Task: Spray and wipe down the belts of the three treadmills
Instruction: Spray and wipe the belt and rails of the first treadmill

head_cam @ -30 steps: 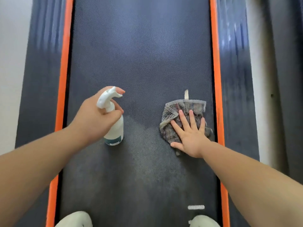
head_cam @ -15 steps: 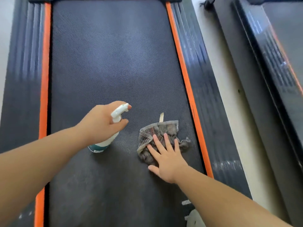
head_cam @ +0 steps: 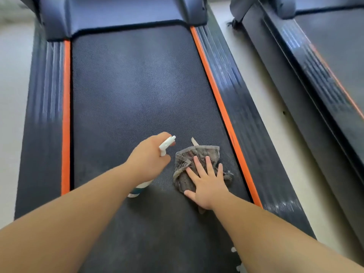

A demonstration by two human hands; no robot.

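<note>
We are recording the scene from the person's left across to the right. Far to the left of the left hand (head_cam: 149, 160), pale floor (head_cam: 11, 115) is showing. Next to it, the dark left side rail (head_cam: 45, 115) and its orange strip (head_cam: 66, 115) are running alongside the treadmill belt (head_cam: 128, 85). Both hands are working over the nearer half of this belt, with the motor cover (head_cam: 122, 12) lying well ahead of them.

The left hand is grasping a white spray bottle (head_cam: 165, 146), its fingers curling round the neck below the trigger head. The bottle is leaning, its nozzle pointing ahead and toward the right hand (head_cam: 208, 186). Its teal-banded base is showing low under the forearm; we cannot tell whether the base is touching the belt.

Just to the right of the nozzle, a crumpled grey cloth (head_cam: 197, 152) is lying on the belt, with a small pale tag (head_cam: 194, 141) sticking out at its far edge. The right hand is lying flat on the near part of this cloth, fingers straight and spread, pressing it down and clutching nothing. The two hands are sitting close together without touching.

To the right of the right hand, the second orange strip (head_cam: 218, 103) and the right side rail (head_cam: 246, 119) are bordering the belt. Beyond them the floor is showing again as a narrow band. It is separating this machine from a second treadmill (head_cam: 315, 75), which is appearing only in part at the right edge.
</note>
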